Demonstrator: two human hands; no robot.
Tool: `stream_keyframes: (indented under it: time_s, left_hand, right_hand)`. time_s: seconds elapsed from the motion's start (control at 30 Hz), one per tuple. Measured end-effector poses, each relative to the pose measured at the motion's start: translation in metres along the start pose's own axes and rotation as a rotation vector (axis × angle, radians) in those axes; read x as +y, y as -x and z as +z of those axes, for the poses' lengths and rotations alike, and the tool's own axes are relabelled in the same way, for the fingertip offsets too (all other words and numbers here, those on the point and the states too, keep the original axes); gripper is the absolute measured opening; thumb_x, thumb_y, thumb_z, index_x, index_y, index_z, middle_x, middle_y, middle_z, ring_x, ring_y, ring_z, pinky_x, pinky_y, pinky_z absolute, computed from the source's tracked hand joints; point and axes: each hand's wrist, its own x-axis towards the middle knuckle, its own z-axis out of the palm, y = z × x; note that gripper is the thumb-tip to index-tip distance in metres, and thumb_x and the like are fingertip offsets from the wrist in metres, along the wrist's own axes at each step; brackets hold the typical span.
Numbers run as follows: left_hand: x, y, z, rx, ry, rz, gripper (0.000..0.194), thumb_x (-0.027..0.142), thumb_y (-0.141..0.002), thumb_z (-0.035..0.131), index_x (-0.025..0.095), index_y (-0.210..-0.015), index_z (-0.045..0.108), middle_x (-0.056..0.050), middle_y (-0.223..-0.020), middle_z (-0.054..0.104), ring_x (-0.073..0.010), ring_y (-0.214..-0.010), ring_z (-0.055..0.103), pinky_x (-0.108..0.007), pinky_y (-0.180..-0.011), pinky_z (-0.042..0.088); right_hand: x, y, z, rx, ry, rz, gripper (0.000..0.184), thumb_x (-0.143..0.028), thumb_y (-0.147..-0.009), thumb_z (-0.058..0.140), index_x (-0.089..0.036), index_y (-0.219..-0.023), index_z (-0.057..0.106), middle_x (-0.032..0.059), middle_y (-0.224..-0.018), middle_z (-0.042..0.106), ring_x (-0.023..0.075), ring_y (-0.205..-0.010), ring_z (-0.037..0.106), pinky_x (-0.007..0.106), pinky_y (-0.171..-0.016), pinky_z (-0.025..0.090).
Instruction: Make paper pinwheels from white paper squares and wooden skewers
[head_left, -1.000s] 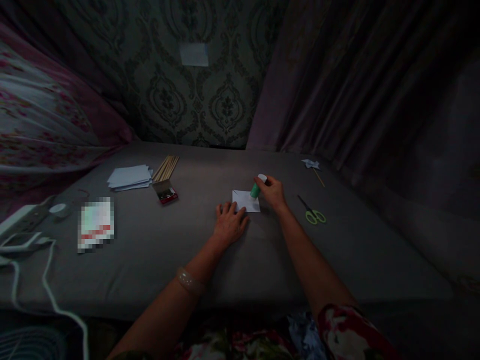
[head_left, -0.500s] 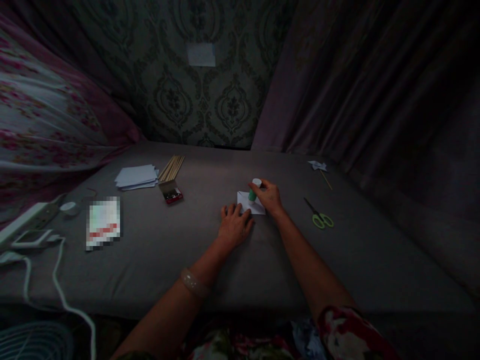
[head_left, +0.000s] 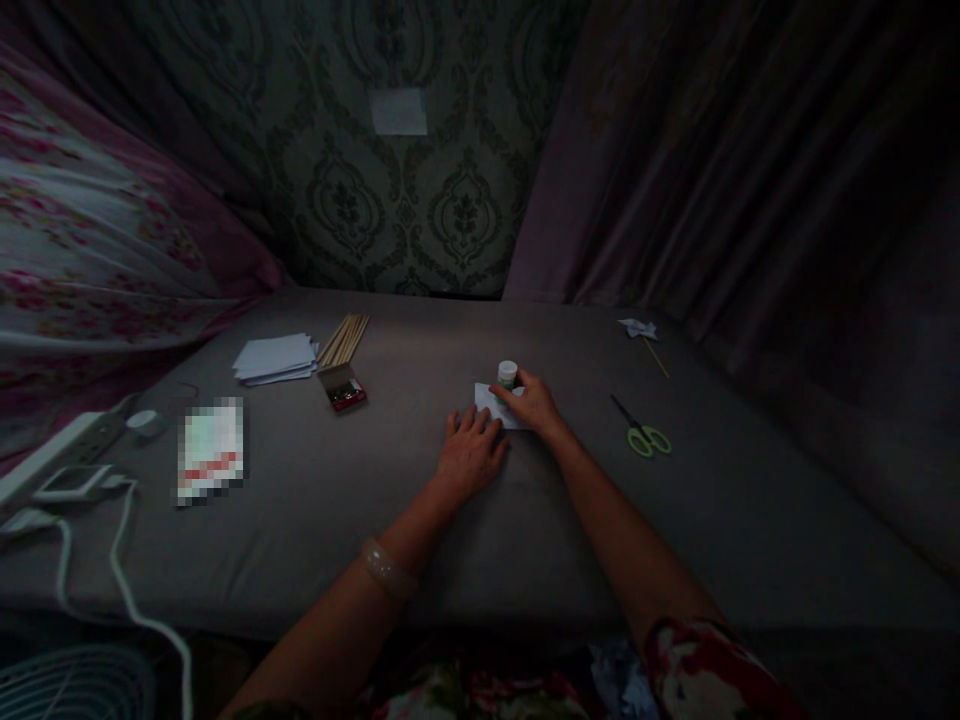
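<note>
A small white sheet of paper (head_left: 486, 398) lies on the grey cloth in front of me. My left hand (head_left: 472, 452) rests flat with spread fingers, its fingertips on the paper's near left edge. My right hand (head_left: 535, 403) is closed round a green glue stick with a white end (head_left: 507, 371), held upright over the paper. The fingers hide much of the glue stick, and its lower tip is hard to make out. Right of my right hand lie scissors with green handles (head_left: 648, 441).
Left of the hands are an open small box (head_left: 346, 396) with little metal pieces, a bundle of wooden sticks (head_left: 346, 340) and stacked white paper (head_left: 276, 358). A power strip (head_left: 52, 465) with white cables lies far left. A paper pinwheel on a stick (head_left: 639, 329) lies back right.
My right hand has moved the glue stick slightly over the paper, and its white end now sits a little further left and lower. My left hand stays on the paper.
</note>
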Motion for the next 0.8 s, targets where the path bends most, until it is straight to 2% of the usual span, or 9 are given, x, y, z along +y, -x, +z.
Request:
stream_keyframes:
  time_s: [0.13,0.27,0.37,0.53,0.8]
  left_hand:
    - [0.000,-0.003,-0.001,-0.044,-0.066,0.038,0.039,0.038,-0.094,0.036,0.018,-0.121,0.055,-0.013,-0.135,0.052,-0.0286,-0.127,0.043,-0.050,-0.110,0.023]
    - [0.005,-0.008,-0.006,-0.064,-0.105,0.015,0.039,0.041,-0.094,0.037,0.019,-0.120,0.054,-0.012,-0.128,0.056,-0.0280,-0.121,0.047,-0.052,-0.109,0.023]
    - [0.008,-0.010,-0.007,-0.045,-0.109,-0.012,0.040,0.042,-0.094,0.035,0.019,-0.122,0.053,-0.012,-0.122,0.059,-0.0279,-0.117,0.049,-0.053,-0.108,0.023]
    - [0.009,-0.008,-0.002,-0.009,-0.094,-0.025,0.042,0.042,-0.096,0.031,0.020,-0.123,0.053,-0.011,-0.125,0.057,-0.0274,-0.120,0.047,-0.053,-0.108,0.022]
    - [0.009,-0.006,-0.003,-0.026,-0.075,-0.047,0.042,0.041,-0.096,0.030,0.021,-0.127,0.051,-0.011,-0.130,0.055,-0.0275,-0.123,0.045,-0.054,-0.108,0.022]
  right_hand:
    - [0.002,-0.001,-0.004,-0.055,0.048,0.015,0.028,-0.041,-0.071,0.069,-0.019,-0.087,0.065,0.0044,-0.084,0.071,0.0207,-0.082,0.064,0.035,-0.080,0.046]
    - [-0.001,-0.001,-0.007,-0.084,0.087,0.018,0.027,-0.039,-0.074,0.068,-0.018,-0.091,0.065,0.0056,-0.088,0.071,0.0212,-0.084,0.065,0.035,-0.080,0.046]
    - [-0.004,-0.001,-0.010,-0.117,0.100,0.011,0.027,-0.039,-0.075,0.067,-0.018,-0.092,0.064,0.0062,-0.089,0.071,0.0211,-0.084,0.065,0.034,-0.079,0.047]
    - [0.000,-0.004,-0.014,-0.147,0.100,-0.055,0.025,-0.037,-0.075,0.068,-0.017,-0.090,0.063,0.0081,-0.094,0.069,0.0204,-0.085,0.064,0.033,-0.078,0.047]
    - [0.017,-0.021,-0.016,-0.320,-0.053,-0.104,0.026,-0.030,-0.073,0.068,-0.015,-0.093,0.062,0.0074,-0.092,0.069,0.0193,-0.085,0.064,0.031,-0.076,0.049]
